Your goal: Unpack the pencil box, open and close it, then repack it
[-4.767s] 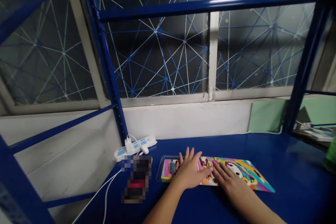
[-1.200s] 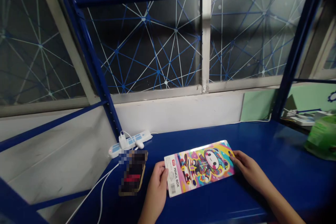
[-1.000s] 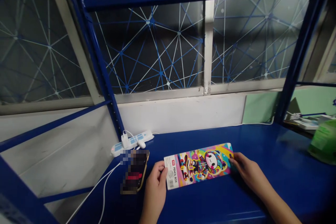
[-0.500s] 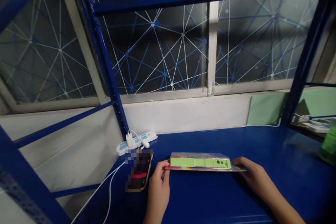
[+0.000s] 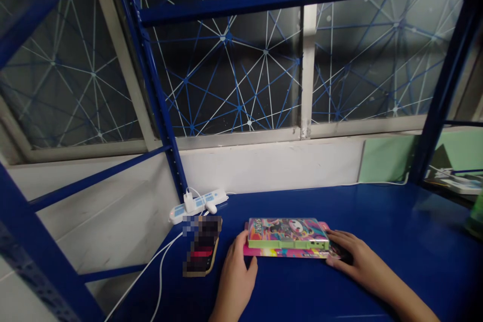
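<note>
A colourful cartoon-printed pencil box (image 5: 287, 232) in clear packaging lies flat on the blue shelf (image 5: 396, 221), its green side facing me and a pink backing card beneath it. My left hand (image 5: 236, 274) grips its left end with curled fingers. My right hand (image 5: 352, 260) holds its right end, fingers bent against the edge of the card.
A phone (image 5: 202, 252) lies just left of the pencil box, with a white cable trailing off the shelf's front. A white power strip (image 5: 198, 204) sits at the back left by a blue upright. A green object (image 5: 476, 216) and white items sit at far right.
The pencil box was held tilted up with its printed face toward me; both hands have turned it over and lowered it flat onto the shelf.
</note>
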A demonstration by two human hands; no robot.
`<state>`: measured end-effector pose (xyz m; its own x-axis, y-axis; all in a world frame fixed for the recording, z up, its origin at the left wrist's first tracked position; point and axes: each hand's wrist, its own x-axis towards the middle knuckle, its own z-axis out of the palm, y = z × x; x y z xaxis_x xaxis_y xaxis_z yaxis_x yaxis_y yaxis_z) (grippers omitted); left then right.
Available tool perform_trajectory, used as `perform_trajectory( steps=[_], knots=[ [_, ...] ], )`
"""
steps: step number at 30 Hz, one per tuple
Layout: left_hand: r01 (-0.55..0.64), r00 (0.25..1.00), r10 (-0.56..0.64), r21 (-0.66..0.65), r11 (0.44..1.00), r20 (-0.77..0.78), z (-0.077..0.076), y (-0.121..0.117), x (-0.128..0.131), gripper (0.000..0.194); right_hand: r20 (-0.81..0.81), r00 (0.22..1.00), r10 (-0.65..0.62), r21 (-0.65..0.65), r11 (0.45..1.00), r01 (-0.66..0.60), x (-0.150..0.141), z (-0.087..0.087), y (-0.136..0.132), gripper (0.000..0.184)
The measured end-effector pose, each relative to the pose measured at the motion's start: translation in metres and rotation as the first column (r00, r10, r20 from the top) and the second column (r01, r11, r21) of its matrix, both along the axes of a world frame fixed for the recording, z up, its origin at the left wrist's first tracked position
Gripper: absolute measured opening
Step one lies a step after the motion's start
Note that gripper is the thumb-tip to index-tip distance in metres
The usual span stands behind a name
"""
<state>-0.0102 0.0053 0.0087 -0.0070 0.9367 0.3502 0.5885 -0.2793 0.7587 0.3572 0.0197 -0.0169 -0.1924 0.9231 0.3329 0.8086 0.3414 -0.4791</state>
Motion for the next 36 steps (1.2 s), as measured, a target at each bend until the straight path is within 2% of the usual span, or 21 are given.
perform_trajectory(
  steps=[9,14,22,29,36],
  knots=[
    [-0.028,0.986,0.023,-0.028,0.999,-0.166,0.007,-0.005,0.004,0.046,0.08,0.997,-0.013,-0.008,1.0,0.014,-0.003,-0.003,0.005,0.055],
    [-0.02,0.949,0.009,-0.032,0.999,-0.316,0.006,-0.006,0.007,0.051,0.096,0.995,-0.014,-0.002,1.0,0.015,-0.003,-0.003,0.004,0.054],
    [-0.018,0.919,-0.001,-0.044,0.999,-0.394,0.002,-0.005,0.006,0.055,0.119,0.993,-0.019,0.0,1.0,0.019,-0.005,-0.003,0.005,0.053],
    [0.009,0.944,-0.032,-0.07,0.997,-0.33,0.003,-0.006,0.007,0.061,0.114,0.991,-0.071,0.038,0.997,0.067,-0.011,0.0,-0.001,0.058],
    [-0.005,0.995,-0.009,-0.149,0.989,-0.099,0.008,-0.006,0.004,0.056,0.035,0.982,-0.185,0.087,0.98,0.182,-0.048,-0.004,0.007,0.064]
  ],
)
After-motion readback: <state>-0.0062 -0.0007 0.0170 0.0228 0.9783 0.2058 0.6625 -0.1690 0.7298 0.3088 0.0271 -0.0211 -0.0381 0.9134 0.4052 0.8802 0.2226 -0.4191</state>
